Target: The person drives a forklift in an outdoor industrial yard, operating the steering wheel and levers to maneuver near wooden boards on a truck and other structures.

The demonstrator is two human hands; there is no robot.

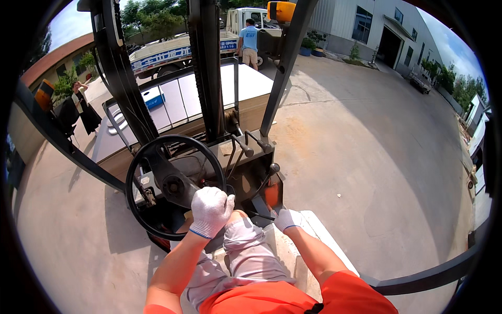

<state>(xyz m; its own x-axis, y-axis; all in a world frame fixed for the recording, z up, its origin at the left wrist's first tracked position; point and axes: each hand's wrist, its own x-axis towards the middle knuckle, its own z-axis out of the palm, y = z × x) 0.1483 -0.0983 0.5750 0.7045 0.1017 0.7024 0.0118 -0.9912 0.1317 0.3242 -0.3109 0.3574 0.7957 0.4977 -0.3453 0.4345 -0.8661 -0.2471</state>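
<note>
I sit at the controls of a forklift. My left hand (211,208), in a white knit glove, is closed at the right side of the black steering wheel (137,212). Its fingertips are turned away from view. Low at my right side, my right hand (287,219), gloved too, is closed around the end of a thin black lever (260,215). Several control levers with round knobs (249,152) rise from the dash, ahead of both hands and untouched. Beyond the mast (206,68) lies a wide stack of pale boards (253,83).
A blue and white box (153,97) rests on the boards. One person in a blue shirt (249,39) stands by a flatbed truck (180,49); another in dark clothing (87,107) stands at the left. Concrete yard (366,157) stretches right toward a grey building (389,26).
</note>
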